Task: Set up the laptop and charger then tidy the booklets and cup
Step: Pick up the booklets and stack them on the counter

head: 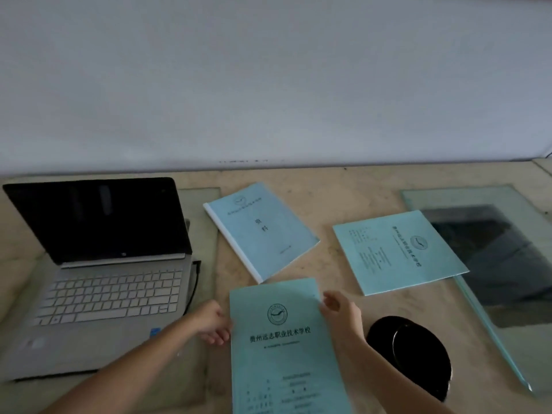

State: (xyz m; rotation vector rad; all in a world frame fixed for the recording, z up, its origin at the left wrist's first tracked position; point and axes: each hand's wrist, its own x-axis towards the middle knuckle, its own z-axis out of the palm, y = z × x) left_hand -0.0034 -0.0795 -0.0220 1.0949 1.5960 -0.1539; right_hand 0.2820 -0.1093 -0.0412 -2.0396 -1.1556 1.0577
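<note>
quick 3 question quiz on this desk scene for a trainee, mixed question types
1. True or false: the laptop screen is lit.
2. How many blue booklets are in view? A two, B three, C four.
3. Fill in: the left hand and right hand hold the near booklet; the black ___ sits to its right.

Key: 1 false, it is dark. 2 B: the near booklet, the thick booklet and the right booklet. 3 cup.

Pale blue near booklet [283, 339], gripped at both side edges. Beyond the grip a thick booklet [263, 231] lies tilted; farther right, a third booklet [397, 252]. Black cup [418, 357] just right; open, dark-screened laptop [98, 264] left.
</note>
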